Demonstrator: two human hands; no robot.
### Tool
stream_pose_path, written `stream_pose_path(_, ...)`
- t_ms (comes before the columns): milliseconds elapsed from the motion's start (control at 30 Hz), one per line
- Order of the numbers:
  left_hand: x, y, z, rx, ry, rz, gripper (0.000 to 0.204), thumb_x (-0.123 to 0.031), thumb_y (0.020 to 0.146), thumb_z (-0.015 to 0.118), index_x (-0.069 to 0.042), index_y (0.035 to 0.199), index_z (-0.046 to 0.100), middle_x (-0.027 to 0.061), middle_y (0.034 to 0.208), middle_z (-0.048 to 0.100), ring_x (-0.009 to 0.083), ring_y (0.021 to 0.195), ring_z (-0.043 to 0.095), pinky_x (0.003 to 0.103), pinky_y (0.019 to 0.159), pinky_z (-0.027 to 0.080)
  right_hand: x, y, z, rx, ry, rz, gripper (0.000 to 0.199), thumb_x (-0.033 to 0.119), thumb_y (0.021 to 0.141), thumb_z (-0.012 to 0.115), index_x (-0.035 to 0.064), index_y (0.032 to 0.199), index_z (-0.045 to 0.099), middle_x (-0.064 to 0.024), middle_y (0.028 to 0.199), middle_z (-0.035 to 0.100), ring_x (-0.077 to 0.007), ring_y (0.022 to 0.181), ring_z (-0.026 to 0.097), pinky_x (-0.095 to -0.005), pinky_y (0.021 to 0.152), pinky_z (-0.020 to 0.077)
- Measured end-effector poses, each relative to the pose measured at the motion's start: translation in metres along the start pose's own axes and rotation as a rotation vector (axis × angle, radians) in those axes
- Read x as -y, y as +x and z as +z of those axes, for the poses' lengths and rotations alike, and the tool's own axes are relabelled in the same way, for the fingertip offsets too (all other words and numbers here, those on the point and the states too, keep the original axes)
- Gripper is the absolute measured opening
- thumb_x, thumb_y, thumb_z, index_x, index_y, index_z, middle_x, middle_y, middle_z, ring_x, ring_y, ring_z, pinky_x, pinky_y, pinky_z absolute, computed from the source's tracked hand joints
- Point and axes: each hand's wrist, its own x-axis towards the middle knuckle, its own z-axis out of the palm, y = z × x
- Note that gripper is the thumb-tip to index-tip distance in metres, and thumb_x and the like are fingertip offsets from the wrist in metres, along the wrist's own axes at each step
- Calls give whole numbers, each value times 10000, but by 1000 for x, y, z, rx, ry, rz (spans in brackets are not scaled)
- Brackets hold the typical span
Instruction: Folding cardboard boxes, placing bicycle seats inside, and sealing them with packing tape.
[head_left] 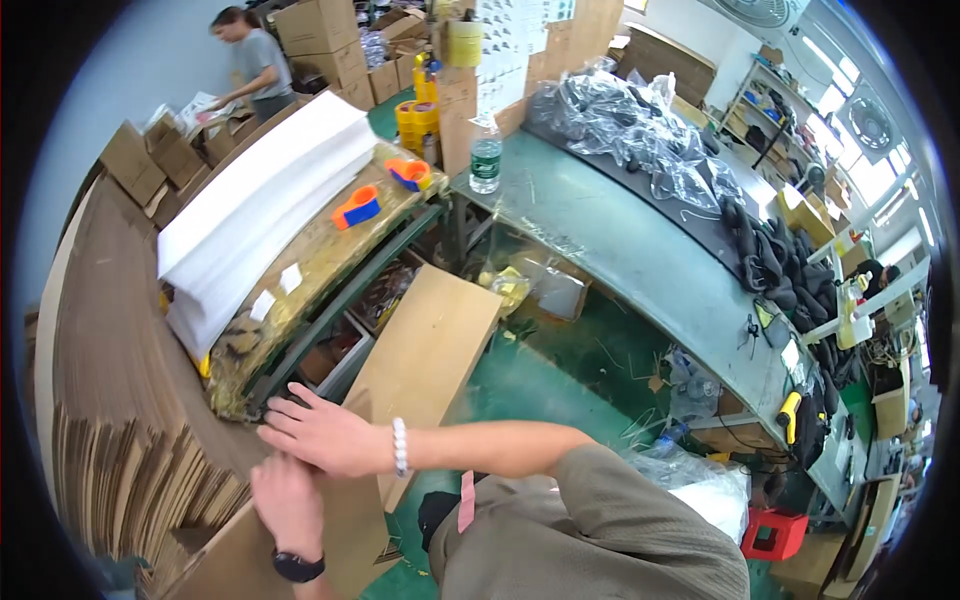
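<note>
My right hand [335, 437], with a beaded bracelet at the wrist, reaches across to the left. Its fingers are stretched out and apart. My left hand [290, 505], with a black watch, is just below it, and the two overlap. The left fingertips are partly hidden by the right hand, so their grip cannot be made out. Both hands are over the near end of a tall stack of flat cardboard [120, 400]. Beneath my wrists lies a brown cardboard sheet [340, 530], and whether either hand presses on it is unclear. A long cardboard panel [430, 340] slants beyond my right hand.
White foam sheets [270, 190] and orange-blue tape dispensers [357, 207] lie on a bench to the left. A water bottle [485, 158] stands on the long metal table [600, 215], near plastic-wrapped goods [640, 125]. A red stool [774, 534] is at right; another person [258, 70] works at far left.
</note>
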Motion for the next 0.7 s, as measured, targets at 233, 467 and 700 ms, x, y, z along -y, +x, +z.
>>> stream_pose_path(233, -73, 100, 43, 104, -123, 112, 239, -143, 730, 668, -73, 943, 585, 73, 836, 576, 252, 867, 570, 399, 771, 420, -143, -97, 2, 498, 587, 368, 243, 195, 787, 648, 2, 932, 615, -237, 798, 650, -437, 760, 616, -513, 661, 479)
stream_pose_path(467, -25, 73, -5, -710, 111, -559, 592, -340, 806, 731, -12, 1269, 565, 168, 1311, 542, 404, 1237, 462, 531, 1044, 342, -256, -159, -13, 678, 321, 500, 286, 199, 800, 678, 62, 1048, 640, -183, 855, 683, -381, 832, 649, -474, 714, 502)
stream_pose_path(700, 42, 3, 91, -380, -360, -948, 580, -322, 690, 843, -38, 1132, 597, 144, 1094, 599, 353, 1050, 517, 450, 936, 403, -337, -209, -23, 702, 342, 567, 309, 253, 807, 724, 22, 989, 628, -215, 878, 655, -412, 896, 626, -474, 765, 494)
